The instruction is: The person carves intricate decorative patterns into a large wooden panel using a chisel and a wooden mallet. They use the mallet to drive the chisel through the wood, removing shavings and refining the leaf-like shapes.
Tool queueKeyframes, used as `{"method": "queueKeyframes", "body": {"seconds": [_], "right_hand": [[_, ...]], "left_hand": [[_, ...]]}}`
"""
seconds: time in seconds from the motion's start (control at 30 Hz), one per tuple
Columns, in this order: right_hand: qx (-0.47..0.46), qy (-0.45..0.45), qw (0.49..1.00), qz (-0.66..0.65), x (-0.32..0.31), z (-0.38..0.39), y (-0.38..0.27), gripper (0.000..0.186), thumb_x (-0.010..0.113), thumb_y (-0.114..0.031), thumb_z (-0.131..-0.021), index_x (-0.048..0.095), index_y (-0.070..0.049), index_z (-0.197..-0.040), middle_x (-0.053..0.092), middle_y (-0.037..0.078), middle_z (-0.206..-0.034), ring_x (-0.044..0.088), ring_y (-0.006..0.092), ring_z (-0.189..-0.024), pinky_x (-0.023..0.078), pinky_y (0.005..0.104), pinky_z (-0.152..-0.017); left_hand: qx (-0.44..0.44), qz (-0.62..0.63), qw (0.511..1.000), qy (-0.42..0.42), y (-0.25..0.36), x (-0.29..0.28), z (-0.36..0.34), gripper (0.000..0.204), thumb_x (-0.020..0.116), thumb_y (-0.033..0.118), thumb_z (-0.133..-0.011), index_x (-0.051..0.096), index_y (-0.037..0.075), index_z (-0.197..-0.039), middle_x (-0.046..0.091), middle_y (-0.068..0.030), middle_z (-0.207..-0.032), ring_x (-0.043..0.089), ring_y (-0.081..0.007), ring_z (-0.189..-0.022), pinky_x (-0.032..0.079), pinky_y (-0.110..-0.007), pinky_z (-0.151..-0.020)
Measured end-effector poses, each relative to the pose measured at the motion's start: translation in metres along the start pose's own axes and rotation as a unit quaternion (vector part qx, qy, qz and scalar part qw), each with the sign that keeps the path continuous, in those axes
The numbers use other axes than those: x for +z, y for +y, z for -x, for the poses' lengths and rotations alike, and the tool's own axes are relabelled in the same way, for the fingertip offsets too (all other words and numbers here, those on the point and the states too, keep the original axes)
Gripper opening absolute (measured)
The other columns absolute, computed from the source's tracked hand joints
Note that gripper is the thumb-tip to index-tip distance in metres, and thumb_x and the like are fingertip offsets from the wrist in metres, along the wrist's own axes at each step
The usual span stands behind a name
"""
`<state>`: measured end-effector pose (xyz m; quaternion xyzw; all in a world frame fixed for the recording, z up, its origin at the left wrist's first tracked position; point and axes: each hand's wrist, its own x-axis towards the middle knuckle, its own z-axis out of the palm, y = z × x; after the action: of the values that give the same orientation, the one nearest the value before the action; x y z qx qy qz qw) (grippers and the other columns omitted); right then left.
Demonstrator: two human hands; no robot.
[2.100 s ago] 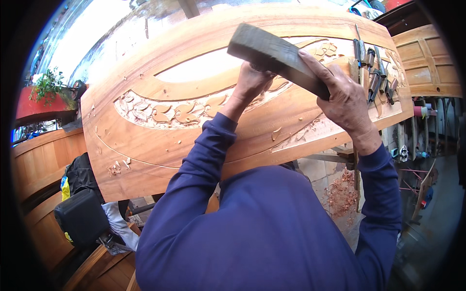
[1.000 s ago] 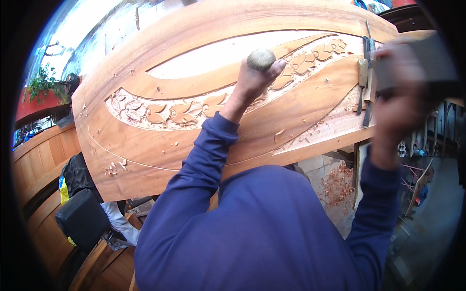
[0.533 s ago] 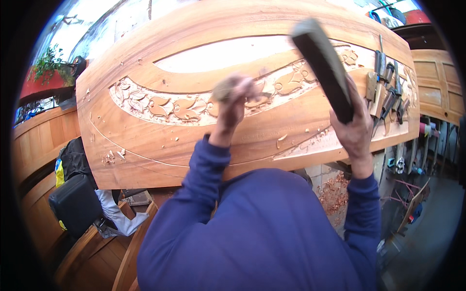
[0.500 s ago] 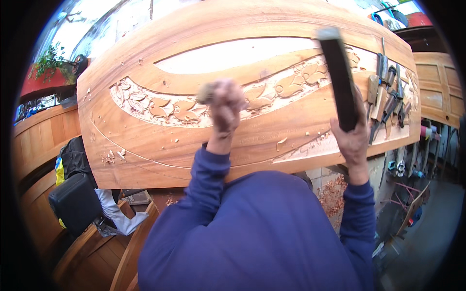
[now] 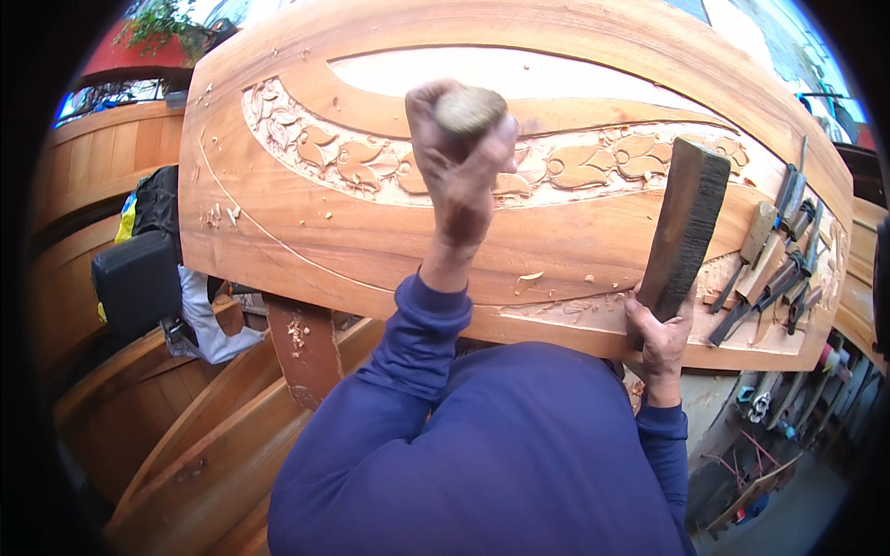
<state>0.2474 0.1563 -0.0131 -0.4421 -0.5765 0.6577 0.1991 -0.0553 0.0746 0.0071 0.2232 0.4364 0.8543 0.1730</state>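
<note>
My left hand is closed around a wooden-handled tool, seen almost end-on and slightly blurred; its lower part is hidden by the hand. It is over the carved band of leaves and flowers on a large wooden panel. In my right hand, near the panel's front edge, is a long, dark wooden block, gripped at its lower end and pointing up and away.
Several wooden-handled chisels lie together on the panel's right part. Shavings are scattered over the wood. At the left stand a black case and curved wooden pieces. Tools hang at the lower right.
The view has shifted, so the panel sits lower and further right. My left hand is higher in the picture with the tool's end toward me. The block in my right hand has come down.
</note>
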Motion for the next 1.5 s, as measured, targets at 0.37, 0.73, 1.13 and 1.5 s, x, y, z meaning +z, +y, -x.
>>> {"method": "queueKeyframes", "body": {"seconds": [0.37, 0.73, 1.13, 1.5], "right_hand": [[0.007, -0.075, 0.997, -0.032, -0.017, -0.008, 0.004, 0.056, 0.076, 0.005, -0.079, 0.052, -0.004, -0.129, 0.067, 0.006, -0.095, 0.066, 0.0136, -0.081, 0.054, 0.0278, -0.071], [0.019, -0.082, 0.995, -0.048, -0.017, -0.004, 0.001, 0.056, 0.075, 0.006, -0.079, 0.052, -0.005, -0.129, 0.066, 0.006, -0.096, 0.065, 0.0131, -0.081, 0.054, 0.0272, -0.072], [-0.378, -0.079, 0.922, 0.032, 0.055, -0.051, -0.210, 0.071, 0.079, 0.000, -0.079, 0.049, -0.003, -0.142, 0.070, 0.010, -0.107, 0.068, 0.0197, -0.090, 0.055, 0.0303, -0.077], [-0.570, -0.095, 0.660, 0.481, 0.055, -0.090, -0.186, 0.074, 0.064, -0.014, -0.097, 0.039, -0.044, -0.160, 0.056, 0.007, -0.083, 0.063, 0.0221, -0.064, 0.059, 0.0400, -0.058]], "left_hand": [[0.055, 0.006, 0.994, 0.092, -0.026, 0.010, -0.008, 0.031, 0.078, 0.017, -0.094, 0.049, 0.017, -0.082, 0.034, 0.0065, -0.055, 0.031, -0.0063, -0.042, 0.028, -0.025, -0.039], [0.070, 0.018, 0.991, 0.116, -0.028, 0.006, -0.006, 0.029, 0.074, 0.016, -0.095, 0.050, 0.017, -0.079, 0.033, 0.0066, -0.053, 0.030, -0.0060, -0.041, 0.028, -0.026, -0.038], [0.093, -0.024, 0.992, 0.087, -0.037, 0.006, 0.005, 0.028, 0.073, 0.015, -0.096, 0.050, 0.013, -0.082, 0.036, 0.0048, -0.055, 0.032, -0.0061, -0.042, 0.027, -0.025, -0.038], [-0.034, -0.034, 0.999, 0.001, -0.040, 0.004, 0.009, 0.014, 0.069, -0.001, -0.091, 0.060, 0.001, -0.103, 0.060, -0.0035, -0.076, 0.054, -0.0091, -0.057, 0.042, -0.024, -0.047]]}}
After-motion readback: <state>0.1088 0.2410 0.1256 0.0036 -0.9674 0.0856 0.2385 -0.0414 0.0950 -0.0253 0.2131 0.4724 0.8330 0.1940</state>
